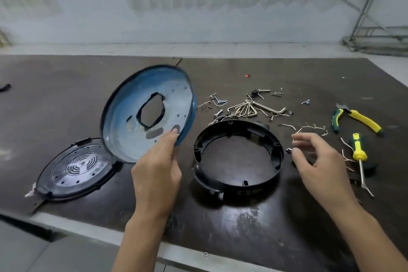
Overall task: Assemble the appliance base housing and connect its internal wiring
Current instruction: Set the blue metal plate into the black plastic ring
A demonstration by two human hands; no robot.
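My left hand (157, 170) grips the lower rim of a round blue metal pan (132, 121) with a cut-out hole in its middle, holding it tilted up above the table. A black plastic ring housing (276, 146) lies flat on the dark table (220, 216) just right of the pan. My right hand (313, 161) hovers beside the ring's right edge, fingers loosely spread, holding nothing that I can make out; a small dark part (288, 151) lies near its fingertips. A black round base cover (72, 172) with vent slots lies at the left, partly behind the pan.
Loose screws, clips and a set of hex keys (249, 108) are scattered behind the ring. Yellow-green pliers (357, 119) and a yellow screwdriver (358, 152) lie at the right with bits of wire. The table's front edge runs diagonally below my arms.
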